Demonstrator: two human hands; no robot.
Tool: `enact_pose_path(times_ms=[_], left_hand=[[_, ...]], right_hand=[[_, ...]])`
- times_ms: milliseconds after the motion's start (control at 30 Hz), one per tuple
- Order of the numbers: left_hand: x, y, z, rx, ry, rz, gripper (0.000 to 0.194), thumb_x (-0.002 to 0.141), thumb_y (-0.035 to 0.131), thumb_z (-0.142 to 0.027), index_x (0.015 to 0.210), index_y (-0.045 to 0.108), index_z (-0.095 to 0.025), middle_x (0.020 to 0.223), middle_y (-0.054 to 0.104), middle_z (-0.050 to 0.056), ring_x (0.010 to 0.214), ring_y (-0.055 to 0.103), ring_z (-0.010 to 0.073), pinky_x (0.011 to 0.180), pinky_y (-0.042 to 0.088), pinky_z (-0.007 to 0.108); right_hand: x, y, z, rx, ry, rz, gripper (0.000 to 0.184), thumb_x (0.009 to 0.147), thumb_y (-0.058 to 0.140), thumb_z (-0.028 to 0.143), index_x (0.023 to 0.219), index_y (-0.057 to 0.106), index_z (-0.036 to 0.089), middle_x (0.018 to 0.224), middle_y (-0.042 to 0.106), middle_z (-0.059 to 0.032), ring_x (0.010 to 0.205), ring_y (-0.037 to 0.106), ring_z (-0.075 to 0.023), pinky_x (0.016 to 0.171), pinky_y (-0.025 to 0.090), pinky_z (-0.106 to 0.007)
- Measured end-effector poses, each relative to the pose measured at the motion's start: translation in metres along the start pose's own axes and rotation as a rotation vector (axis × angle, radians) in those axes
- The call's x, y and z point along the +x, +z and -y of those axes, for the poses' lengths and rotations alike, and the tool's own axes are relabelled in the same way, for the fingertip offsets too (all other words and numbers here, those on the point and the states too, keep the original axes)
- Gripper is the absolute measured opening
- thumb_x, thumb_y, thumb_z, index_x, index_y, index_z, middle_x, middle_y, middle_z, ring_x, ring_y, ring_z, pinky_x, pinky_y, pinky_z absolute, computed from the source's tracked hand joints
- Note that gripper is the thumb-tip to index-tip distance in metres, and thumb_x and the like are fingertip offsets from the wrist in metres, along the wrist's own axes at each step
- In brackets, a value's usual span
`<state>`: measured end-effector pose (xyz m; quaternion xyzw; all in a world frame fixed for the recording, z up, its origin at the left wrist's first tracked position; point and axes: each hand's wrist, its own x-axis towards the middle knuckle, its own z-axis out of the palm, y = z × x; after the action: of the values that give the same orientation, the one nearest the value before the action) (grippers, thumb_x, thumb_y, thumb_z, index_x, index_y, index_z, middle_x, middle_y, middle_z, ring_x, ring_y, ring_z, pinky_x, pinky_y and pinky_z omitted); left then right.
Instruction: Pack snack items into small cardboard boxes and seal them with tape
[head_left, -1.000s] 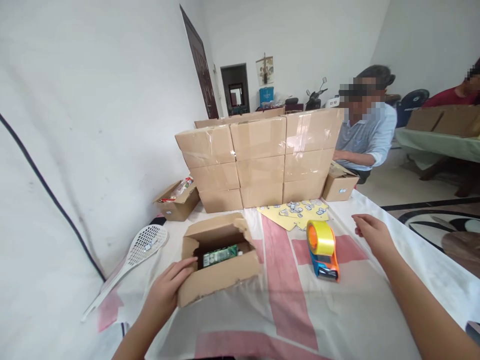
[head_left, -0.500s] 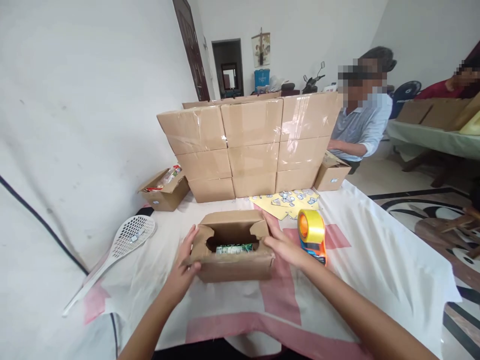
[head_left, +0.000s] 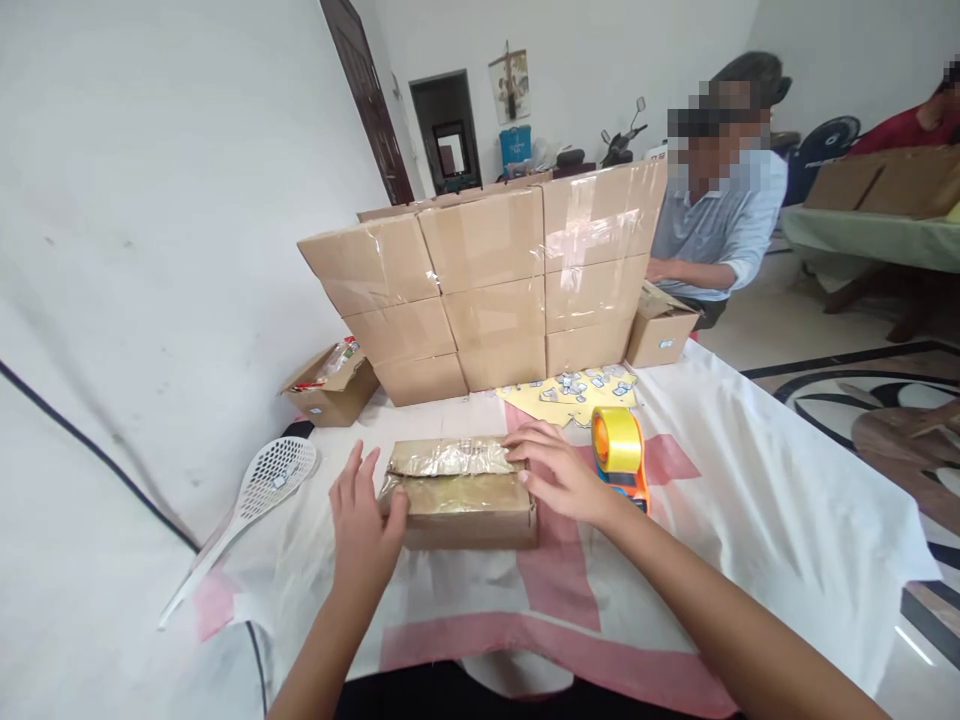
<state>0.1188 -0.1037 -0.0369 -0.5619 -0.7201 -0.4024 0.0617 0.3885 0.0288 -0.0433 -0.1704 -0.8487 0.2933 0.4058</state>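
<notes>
Between both hands [head_left: 365, 520] [head_left: 564, 476], a carton [head_left: 466, 495]

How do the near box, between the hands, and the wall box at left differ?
The near box has its flaps down, a narrow gap between them; the wall box is open, packaging showing inside.
The wall box bears a small pale label; the near box shows none.
Both are brown cardboard.

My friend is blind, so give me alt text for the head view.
A person's left hand and right hand are at a cardboard box, its top flaps folded over. A tape dispenser sits to its right, a white perforated paddle to its left, stacked boxes behind.
</notes>
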Motion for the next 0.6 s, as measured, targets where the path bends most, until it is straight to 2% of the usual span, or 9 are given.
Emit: enact_pose_path(times_ms=[67, 167, 233, 300, 367, 400, 500, 567, 600], left_hand=[[-0.003, 0.000, -0.021, 0.149, 0.238, 0.054, 0.057, 0.095, 0.054, -0.039, 0.149, 0.042, -0.023, 0.161, 0.038, 0.013, 0.147, 0.037, 0.0339, 0.118, 0.032, 0.056], [-0.006, 0.008, -0.046, 0.255, 0.435, 0.365, 0.056, 0.095, 0.057, -0.047, 0.146, 0.048, -0.028, 0.150, 0.054, 0.008, 0.138, 0.050, 0.0324, 0.112, 0.041, 0.052], [-0.005, 0.014, -0.053, 0.317, 0.427, 0.457, 0.056, 0.092, 0.061, -0.050, 0.142, 0.053, -0.026, 0.147, 0.058, 0.007, 0.137, 0.052, 0.0338, 0.109, 0.044, 0.052], [-0.004, 0.018, -0.053, 0.350, 0.403, 0.463, 0.057, 0.091, 0.063, -0.049, 0.141, 0.055, -0.023, 0.145, 0.059, 0.008, 0.136, 0.053, 0.0345, 0.107, 0.046, 0.052], [-0.003, 0.021, -0.051, 0.348, 0.423, 0.434, 0.057, 0.090, 0.065, -0.048, 0.140, 0.056, -0.022, 0.144, 0.060, 0.008, 0.133, 0.056, 0.0343, 0.106, 0.047, 0.052], [-0.003, 0.022, -0.050, 0.339, 0.442, 0.399, 0.057, 0.090, 0.066, -0.048, 0.139, 0.056, -0.021, 0.144, 0.060, 0.009, 0.132, 0.056, 0.0343, 0.106, 0.047, 0.052], [-0.006, 0.023, -0.048, 0.285, 0.511, 0.264, 0.053, 0.089, 0.068, -0.046, 0.134, 0.057, -0.021, 0.142, 0.061, 0.012, 0.134, 0.054, 0.0349, 0.107, 0.046, 0.051], [-0.008, 0.016, -0.050, 0.222, 0.558, 0.181, 0.045, 0.090, 0.068, -0.041, 0.128, 0.058, -0.021, 0.138, 0.063, 0.013, 0.135, 0.053, 0.0347, 0.108, 0.045, 0.052], [-0.009, 0.010, -0.050, 0.175, 0.574, 0.135, 0.039, 0.090, 0.067, -0.037, 0.125, 0.059, -0.021, 0.135, 0.064, 0.013, 0.133, 0.054, 0.0338, 0.107, 0.046, 0.052]], right_hand=[[0.001, -0.003, 0.010, -0.106, -0.018, 0.021, 0.013, 0.096, 0.056, 0.025, 0.103, 0.067, 0.024, 0.122, 0.069, -0.0071, 0.117, 0.057, -0.0259, 0.105, 0.039, -0.049], [0.001, -0.011, 0.015, -0.272, -0.035, -0.004, 0.017, 0.098, 0.053, 0.027, 0.108, 0.067, 0.024, 0.122, 0.069, -0.0076, 0.117, 0.058, -0.0265, 0.104, 0.038, -0.048], [0.000, -0.029, 0.010, -0.371, -0.004, -0.187, 0.020, 0.097, 0.052, 0.028, 0.111, 0.066, 0.023, 0.121, 0.069, -0.0086, 0.117, 0.058, -0.0272, 0.105, 0.036, -0.049], [-0.005, -0.057, -0.001, -0.435, 0.118, -0.480, 0.021, 0.095, 0.052, 0.029, 0.109, 0.065, 0.021, 0.117, 0.069, -0.0107, 0.113, 0.060, -0.0273, 0.103, 0.040, -0.047], [-0.012, -0.089, -0.015, -0.489, 0.364, -0.700, 0.024, 0.090, 0.055, 0.034, 0.106, 0.062, 0.017, 0.109, 0.068, -0.0130, 0.105, 0.062, -0.0279, 0.094, 0.046, -0.043], [-0.016, -0.104, -0.023, -0.513, 0.538, -0.707, 0.026, 0.088, 0.058, 0.038, 0.103, 0.062, 0.017, 0.104, 0.068, -0.0133, 0.098, 0.063, -0.0284, 0.087, 0.048, -0.041], [-0.030, -0.135, -0.043, -0.409, 1.006, -0.320, 0.033, 0.086, 0.062, 0.050, 0.088, 0.062, 0.017, 0.087, 0.069, -0.0110, 0.082, 0.064, -0.0269, 0.073, 0.048, -0.036], [-0.036, -0.141, -0.053, -0.255, 1.101, -0.094, 0.039, 0.090, 0.058, 0.055, 0.082, 0.063, 0.017, 0.089, 0.071, -0.0115, 0.080, 0.066, -0.0248, 0.071, 0.048, -0.033], [-0.038, -0.140, -0.057, -0.207, 1.100, -0.055, 0.041, 0.092, 0.055, 0.055, 0.083, 0.064, 0.016, 0.094, 0.072, -0.0124, 0.082, 0.066, -0.0241, 0.071, 0.048, -0.032]])
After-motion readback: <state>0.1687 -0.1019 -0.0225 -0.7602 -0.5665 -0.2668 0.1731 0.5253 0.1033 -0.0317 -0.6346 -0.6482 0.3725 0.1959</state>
